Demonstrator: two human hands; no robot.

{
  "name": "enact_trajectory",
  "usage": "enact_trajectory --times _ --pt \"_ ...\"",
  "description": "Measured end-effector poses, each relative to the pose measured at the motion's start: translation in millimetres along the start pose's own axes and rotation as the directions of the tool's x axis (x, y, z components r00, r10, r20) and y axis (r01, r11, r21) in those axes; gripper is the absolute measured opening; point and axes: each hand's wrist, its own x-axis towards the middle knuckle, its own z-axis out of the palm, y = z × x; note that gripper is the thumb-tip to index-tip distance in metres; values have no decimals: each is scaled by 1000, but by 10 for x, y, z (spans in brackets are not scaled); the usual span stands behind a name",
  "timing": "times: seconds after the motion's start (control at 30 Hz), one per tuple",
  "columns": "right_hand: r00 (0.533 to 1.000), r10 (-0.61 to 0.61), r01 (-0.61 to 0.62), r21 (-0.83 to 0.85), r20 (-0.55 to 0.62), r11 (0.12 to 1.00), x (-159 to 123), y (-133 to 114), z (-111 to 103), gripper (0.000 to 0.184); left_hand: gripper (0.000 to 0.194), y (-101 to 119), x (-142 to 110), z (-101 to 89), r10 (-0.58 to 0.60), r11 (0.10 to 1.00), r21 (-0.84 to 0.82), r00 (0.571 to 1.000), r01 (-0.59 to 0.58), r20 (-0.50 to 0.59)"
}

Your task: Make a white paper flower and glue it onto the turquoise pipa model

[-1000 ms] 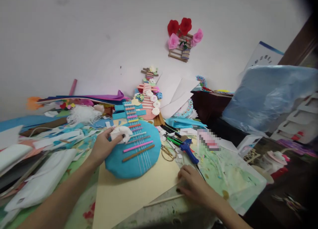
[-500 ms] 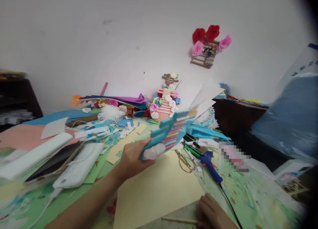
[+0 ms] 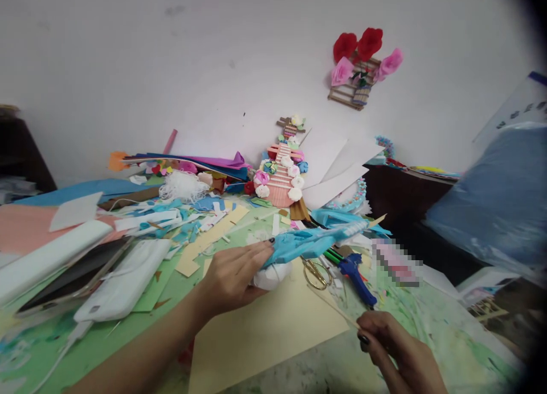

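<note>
**Blue paper craft (image 3: 314, 243) held tilted above a crowded green table (image 3: 444, 325)**

The tabletop is stained with paint, and a plain pale wall (image 3: 213, 58) rises behind it. A wall hanging (image 3: 361, 81) with red and pink flowers is fixed there; a dark shelf (image 3: 28, 155) stands at far left, and a dark cabinet (image 3: 397, 189) and a blue plastic bag (image 3: 491, 189) fill the right side.

A cream sheet (image 3: 265, 337) lies in front of the person. Above its far part, the left hand (image 3: 237, 271) grips the craft, which is turned nearly edge-on so that most of its face is hidden; a white flower (image 3: 272, 275) shows beneath it. The right hand (image 3: 397, 348) pinches a thin stick (image 3: 335, 308) by one end, the other end pointing toward gold-handled scissors (image 3: 317, 275).

Beside the scissors lies a blue glue gun (image 3: 359, 280), just beyond the right hand. The raised craft partly covers the pens and paper behind it. Farther back, a pink craft (image 3: 280, 183) leans upright near white sheets (image 3: 333, 172). Paper scraps (image 3: 149, 220), white yarn (image 3: 183, 186), a phone (image 3: 77, 274) and a white power bank (image 3: 123, 280) crowd the left.
</note>
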Motion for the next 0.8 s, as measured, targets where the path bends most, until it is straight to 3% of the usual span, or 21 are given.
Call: enact_trajectory --times 0.27,0.43,0.53,0.6,0.7,0.8 --pt "992 38 -30 69 -119 997 24 -158 189 14 40 40 29 -21 142 987 89 987 -135 -80" --pt "998 -39 43 102 -46 994 25 -145 93 20 43 38 72 -15 271 960 132 941 -248 -201" --pt "992 7 22 232 -126 972 30 -155 35 13 42 33 93 -14 294 952 159 931 -263 -219" --pt "963 45 54 355 -265 933 42 -167 14 8 41 32 100 -15 292 951 166 932 -260 -214" --pt "866 137 171 541 -482 823 81 -231 11 8 40 37 105 -18 299 950 163 929 -268 -218" --pt "782 207 251 601 -588 759 126 -368 46 8 38 51 109 -24 290 953 157 932 -260 -218"
